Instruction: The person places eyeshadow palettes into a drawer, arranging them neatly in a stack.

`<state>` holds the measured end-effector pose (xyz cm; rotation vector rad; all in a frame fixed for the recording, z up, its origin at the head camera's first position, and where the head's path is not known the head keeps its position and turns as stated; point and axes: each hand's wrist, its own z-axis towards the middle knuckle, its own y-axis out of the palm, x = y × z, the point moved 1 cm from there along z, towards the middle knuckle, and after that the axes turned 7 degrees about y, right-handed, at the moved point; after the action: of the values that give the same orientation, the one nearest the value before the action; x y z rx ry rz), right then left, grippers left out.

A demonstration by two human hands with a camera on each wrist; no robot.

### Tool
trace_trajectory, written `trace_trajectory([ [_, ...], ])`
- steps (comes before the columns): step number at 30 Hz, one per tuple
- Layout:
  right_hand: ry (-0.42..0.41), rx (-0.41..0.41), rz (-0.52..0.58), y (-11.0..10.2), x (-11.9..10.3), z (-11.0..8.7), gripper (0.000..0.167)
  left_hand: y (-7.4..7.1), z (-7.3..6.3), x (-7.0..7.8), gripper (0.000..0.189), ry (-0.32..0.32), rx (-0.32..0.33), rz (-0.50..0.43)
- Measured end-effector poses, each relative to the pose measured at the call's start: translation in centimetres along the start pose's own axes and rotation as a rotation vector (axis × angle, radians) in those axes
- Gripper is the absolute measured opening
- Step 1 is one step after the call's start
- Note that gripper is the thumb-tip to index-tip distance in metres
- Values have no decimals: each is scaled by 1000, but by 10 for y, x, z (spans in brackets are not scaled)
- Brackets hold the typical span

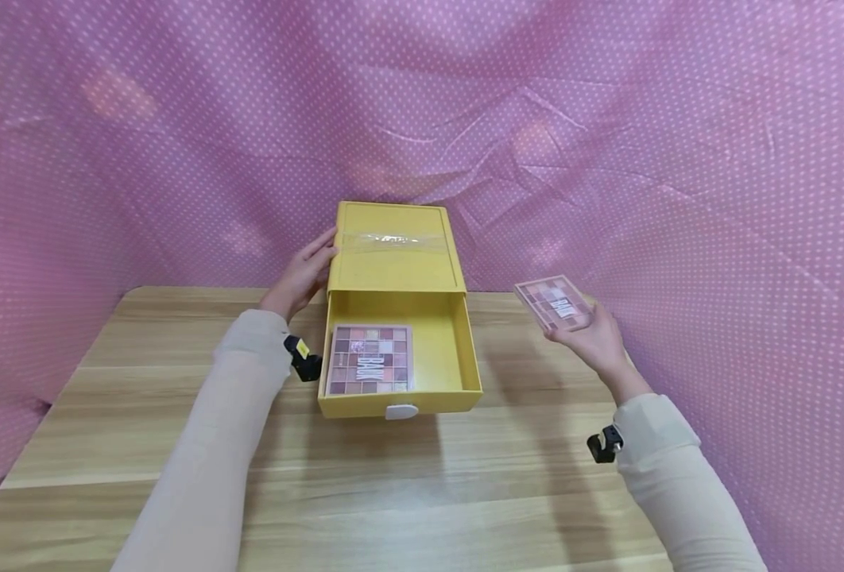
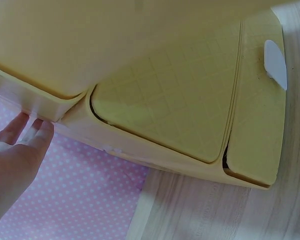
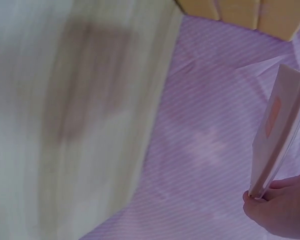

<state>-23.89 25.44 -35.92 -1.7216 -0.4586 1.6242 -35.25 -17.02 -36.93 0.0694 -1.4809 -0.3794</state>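
A yellow drawer box (image 1: 400,246) stands at the back of the table, its top drawer (image 1: 445,349) pulled out toward me. Inside that drawer, on the left, lies an eyeshadow palette (image 1: 369,359) with a grid of pink and brown shades. My left hand (image 1: 300,278) rests its extended fingers (image 2: 37,132) against the box's left side. To the right of the box, my right hand (image 1: 597,338) holds up a second eyeshadow palette (image 1: 552,302), pinched at its edges between thumb and fingers. The right wrist view shows its plain pale underside (image 3: 277,115).
Below the pulled-out drawer, closed drawer fronts (image 2: 170,100) show in the left wrist view, one with a white tab (image 2: 275,65). Clear tape (image 1: 393,240) crosses the box's top. Pink dotted cloth (image 1: 250,119) surrounds the wooden table (image 1: 365,492).
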Motion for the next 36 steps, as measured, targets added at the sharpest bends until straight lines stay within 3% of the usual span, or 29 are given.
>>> trace_trajectory([
  [5, -41, 5, -17, -5, -20, -2, 80, 1, 0, 0, 50, 8, -2, 7],
  [13, -81, -3, -47, -6, -50, -7, 104, -2, 5, 1, 50, -1, -9, 9],
  [23, -183, -15, -35, -4, -83, -14, 96, -6, 13, 1, 49, -26, -17, 18],
  [30, -180, -84, -18, -1, -104, -19, 101, -6, 16, 0, 49, -22, -17, 5],
  [36, -245, -134, 44, 6, -116, -23, 101, -6, 17, 1, 49, -28, -6, 11],
])
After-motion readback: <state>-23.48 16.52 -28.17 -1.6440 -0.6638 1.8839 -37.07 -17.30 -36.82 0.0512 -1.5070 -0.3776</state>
